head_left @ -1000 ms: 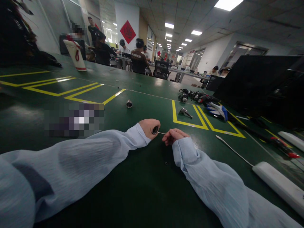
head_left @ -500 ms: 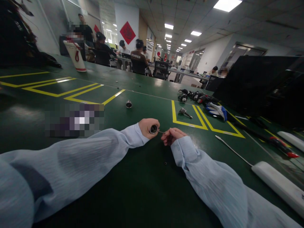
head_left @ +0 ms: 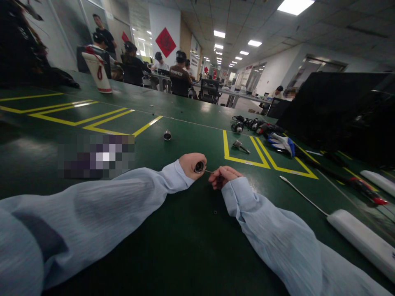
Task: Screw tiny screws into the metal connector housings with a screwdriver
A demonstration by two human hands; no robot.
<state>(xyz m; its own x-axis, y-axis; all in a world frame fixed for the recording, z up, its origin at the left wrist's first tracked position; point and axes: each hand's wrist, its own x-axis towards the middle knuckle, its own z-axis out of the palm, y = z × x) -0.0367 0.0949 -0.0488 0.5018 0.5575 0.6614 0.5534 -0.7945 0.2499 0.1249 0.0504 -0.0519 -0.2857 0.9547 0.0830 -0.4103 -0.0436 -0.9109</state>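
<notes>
My left hand (head_left: 187, 163) is closed around a round, hollow metal housing (head_left: 199, 167), whose open end faces right and toward me. Pinched in the fingers of my right hand (head_left: 227, 175) is a thin metal rod (head_left: 209, 172); its far end reaches into the opening of the housing. The fingers hide the rod's other end, so its exact kind does not show. A tiny dark ring (head_left: 215, 212) lies on the green table just below my hands. Beyond my left hand sits a small metal cup-shaped part (head_left: 167, 135).
A metal part with a shaft (head_left: 240, 146) lies inside yellow tape. Behind it are cabled metal parts (head_left: 239, 126) and a blue-white glove (head_left: 282, 144). At right are a white power strip (head_left: 361, 238) and a red-black tool (head_left: 367, 191). A paper cup (head_left: 98, 74) stands far left.
Both hands have shifted very slightly left, with the housing and rod keeping nearly the same position against each other. The things on the table have not moved.
</notes>
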